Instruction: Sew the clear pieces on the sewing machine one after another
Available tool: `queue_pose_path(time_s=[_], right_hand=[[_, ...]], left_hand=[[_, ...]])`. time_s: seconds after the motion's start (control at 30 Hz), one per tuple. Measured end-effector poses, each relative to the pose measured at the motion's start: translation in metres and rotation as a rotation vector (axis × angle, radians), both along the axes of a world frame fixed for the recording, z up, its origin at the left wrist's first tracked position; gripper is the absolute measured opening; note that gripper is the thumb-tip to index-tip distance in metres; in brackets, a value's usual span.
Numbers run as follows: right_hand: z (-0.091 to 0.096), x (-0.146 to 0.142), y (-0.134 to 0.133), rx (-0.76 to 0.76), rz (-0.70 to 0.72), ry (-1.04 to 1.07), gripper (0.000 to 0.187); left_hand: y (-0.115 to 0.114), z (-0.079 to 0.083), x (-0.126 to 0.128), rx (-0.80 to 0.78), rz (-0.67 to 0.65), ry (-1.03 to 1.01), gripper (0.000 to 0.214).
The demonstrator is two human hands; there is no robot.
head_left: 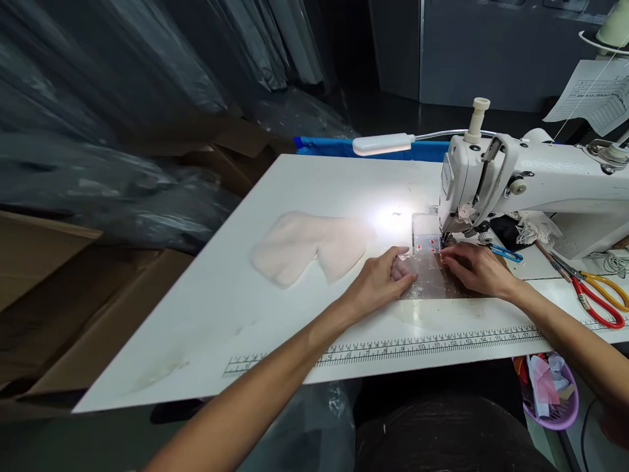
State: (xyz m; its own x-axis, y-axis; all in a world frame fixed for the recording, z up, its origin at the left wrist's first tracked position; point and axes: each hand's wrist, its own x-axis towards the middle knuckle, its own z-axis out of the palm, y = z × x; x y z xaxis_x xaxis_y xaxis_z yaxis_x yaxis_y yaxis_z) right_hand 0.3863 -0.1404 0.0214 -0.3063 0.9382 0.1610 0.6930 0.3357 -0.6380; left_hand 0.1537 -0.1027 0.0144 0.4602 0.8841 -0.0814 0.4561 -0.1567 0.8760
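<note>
The white sewing machine (545, 174) stands at the right of the table, its needle and presser foot low over the work area. Just left of the needle, my left hand (381, 278) rests on the shiny clear plate (425, 269), thumb and index finger apart. Close to the presser foot, my right hand (474, 265) has its thumb and fingertips pressed together; whatever is between them is too small to make out. Small red marks (419, 247) show on the plate between the hands. A pale pink cut fabric piece (339, 242) lies flat left of my left hand.
Beside the machine lie a blue cutter (506, 253), red-handled scissors (592, 305) and yellow-handled scissors (607, 285). A ruler strip (393, 349) runs along the table's front edge. A purple basket (565, 417) of scraps stands below; cardboard boxes (113, 321) are at left.
</note>
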Motion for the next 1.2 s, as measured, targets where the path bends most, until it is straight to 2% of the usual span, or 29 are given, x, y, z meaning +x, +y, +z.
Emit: queue_pose_path(time_s=[0.07,0.13,0.27,0.43,0.6,0.87,1.07,1.2], right_hand=[[-0.007,0.013,-0.005,0.166,0.115,-0.195,0.035],[-0.013,0.02,-0.007,0.244,0.199,-0.313,0.039],[-0.018,0.022,0.003,0.219,0.162,-0.457,0.04],[-0.017,0.028,0.013,0.125,0.141,-0.345,0.039],[-0.021,0.038,0.006,0.027,0.091,-0.185,0.04],[-0.034,0.034,-0.001,0.266,0.147,-0.17,0.036],[-0.034,0.03,-0.002,0.294,0.151,-0.203,0.035],[-0.034,0.028,-0.004,0.285,0.15,-0.226,0.033]], left_hand=[[-0.001,0.0,0.002,-0.016,0.006,0.006,0.049],[-0.001,0.001,0.003,-0.031,0.031,0.001,0.048],[0.004,0.0,0.005,-0.039,0.116,-0.018,0.057],[0.009,-0.003,0.006,-0.106,0.171,-0.04,0.065],[0.011,-0.003,0.008,-0.159,0.204,-0.067,0.062],[0.009,-0.007,0.015,-0.086,0.254,-0.064,0.072],[0.007,-0.003,0.007,0.152,0.106,0.008,0.06],[0.007,-0.001,0.002,0.134,0.104,0.033,0.061]])
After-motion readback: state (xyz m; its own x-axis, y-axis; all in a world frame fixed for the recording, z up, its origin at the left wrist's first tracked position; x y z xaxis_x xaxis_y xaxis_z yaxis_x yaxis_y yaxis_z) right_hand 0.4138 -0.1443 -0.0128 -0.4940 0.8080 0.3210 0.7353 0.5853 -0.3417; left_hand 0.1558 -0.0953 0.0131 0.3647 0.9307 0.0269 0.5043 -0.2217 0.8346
